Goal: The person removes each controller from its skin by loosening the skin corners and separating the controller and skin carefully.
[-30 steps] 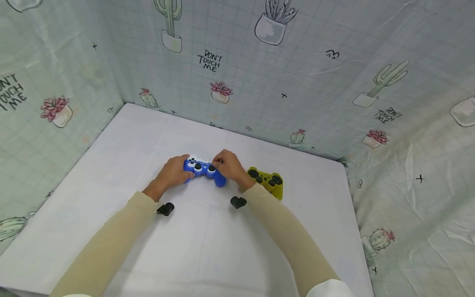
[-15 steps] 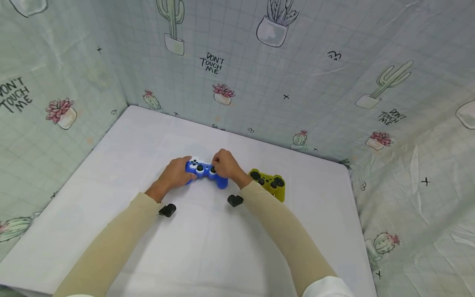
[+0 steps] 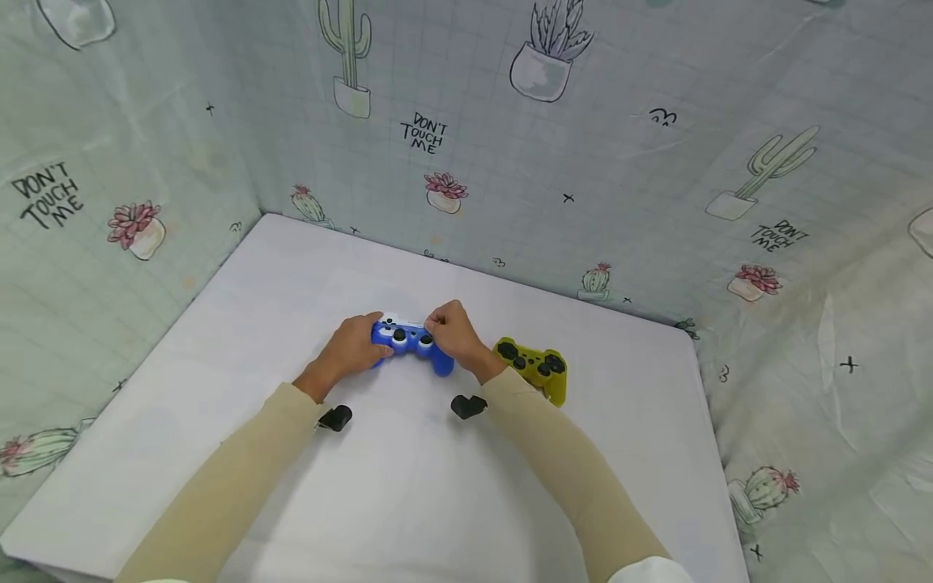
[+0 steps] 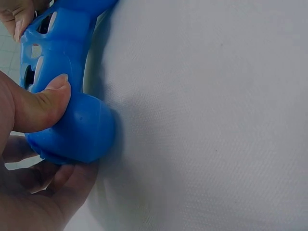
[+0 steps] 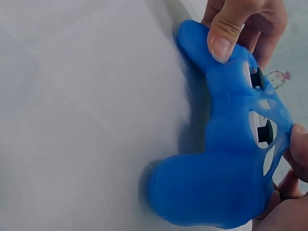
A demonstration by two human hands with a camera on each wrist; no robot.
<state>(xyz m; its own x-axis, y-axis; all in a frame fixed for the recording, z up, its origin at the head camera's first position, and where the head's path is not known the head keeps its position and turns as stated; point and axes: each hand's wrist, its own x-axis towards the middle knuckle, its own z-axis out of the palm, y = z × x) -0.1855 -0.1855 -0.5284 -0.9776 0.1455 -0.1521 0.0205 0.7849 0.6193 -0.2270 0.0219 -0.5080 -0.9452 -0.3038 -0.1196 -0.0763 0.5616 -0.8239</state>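
Controller [image 3: 399, 335] in a blue cover [image 5: 207, 190] is held low over the white table [image 3: 394, 494], perhaps touching it. From afar I see the left hand [image 3: 351, 346] grip one handle [image 4: 89, 132], thumb [image 4: 45, 106] on top, the right hand [image 3: 455, 334] pinch the cover's far edge. A yellow controller [image 3: 530, 364] lies partly behind the right sleeve [image 3: 572, 461].

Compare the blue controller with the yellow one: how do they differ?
The blue controller shows white along its far edge; the yellow controller looks yellow-green around its dark buttons. The left hand and right hand grip the blue controller, while neither holds the yellow controller. Both have two dark thumbsticks.
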